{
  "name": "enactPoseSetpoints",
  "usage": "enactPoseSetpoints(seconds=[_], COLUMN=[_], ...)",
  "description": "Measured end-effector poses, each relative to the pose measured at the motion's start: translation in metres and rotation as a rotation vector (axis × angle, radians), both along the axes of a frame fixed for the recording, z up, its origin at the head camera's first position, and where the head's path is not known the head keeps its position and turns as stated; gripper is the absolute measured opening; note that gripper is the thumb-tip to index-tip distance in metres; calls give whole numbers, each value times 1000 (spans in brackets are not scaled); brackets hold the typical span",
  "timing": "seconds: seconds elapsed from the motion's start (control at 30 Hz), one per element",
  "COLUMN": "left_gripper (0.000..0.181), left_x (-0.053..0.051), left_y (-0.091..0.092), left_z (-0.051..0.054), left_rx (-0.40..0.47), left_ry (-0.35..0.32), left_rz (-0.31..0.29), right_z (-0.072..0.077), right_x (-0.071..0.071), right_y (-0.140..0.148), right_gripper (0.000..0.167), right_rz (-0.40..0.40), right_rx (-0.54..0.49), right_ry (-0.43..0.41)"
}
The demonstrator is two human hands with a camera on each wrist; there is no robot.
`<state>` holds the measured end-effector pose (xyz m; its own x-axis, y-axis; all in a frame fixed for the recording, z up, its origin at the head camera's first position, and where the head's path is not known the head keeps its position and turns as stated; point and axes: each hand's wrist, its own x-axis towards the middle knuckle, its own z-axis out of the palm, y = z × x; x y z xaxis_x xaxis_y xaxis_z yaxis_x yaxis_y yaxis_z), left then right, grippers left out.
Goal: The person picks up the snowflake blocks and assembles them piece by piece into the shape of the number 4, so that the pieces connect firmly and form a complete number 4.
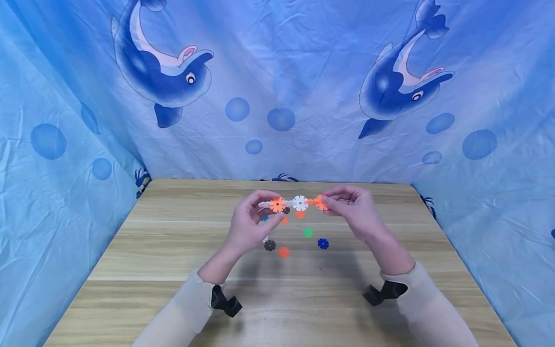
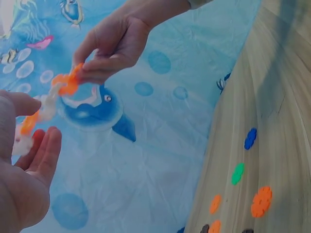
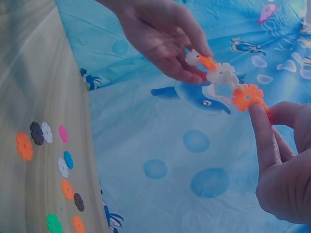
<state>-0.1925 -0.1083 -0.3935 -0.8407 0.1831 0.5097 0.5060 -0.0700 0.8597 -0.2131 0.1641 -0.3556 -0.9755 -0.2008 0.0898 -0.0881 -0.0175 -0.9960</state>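
Observation:
A chain of joined orange and white notched discs is held up above the table between both hands. My left hand grips its left end, where white and orange discs meet. At the other end my right hand pinches an orange disc between thumb and fingers. The right wrist view shows a white disc and an orange disc linked between the hands. In the left wrist view the orange end touches the right hand's fingertips.
Loose discs lie on the wooden table below: green, dark blue, black, orange and several others. In the right wrist view a pink disc also shows. A blue dolphin-print curtain stands behind and at both sides.

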Motion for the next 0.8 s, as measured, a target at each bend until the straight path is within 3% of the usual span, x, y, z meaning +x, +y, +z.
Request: enactPoseSetpoints(seconds=[0.17,0.37,0.6,0.7,0.8], left_gripper=[31,16,15,16,17], left_x=[0,-2,-2,-1,0], left_y=[-9,-12,-15,-16,-17], left_z=[0,4,13,16,18], left_rx=[112,114,153,166,174], left_ry=[19,-42,-52,-46,-37], left_rz=[38,129,176,178,172], right_z=[2,2,-2,-13,-28], right_x=[-3,-4,-9,-16,-24], right_y=[4,3,3,6,10], right_gripper=[24,16,12,11,14], right_rz=[7,19,-45,-72,-106], right_rx=[-62,-19,-76,14,166], right_ry=[-3,-16,98,157,162])
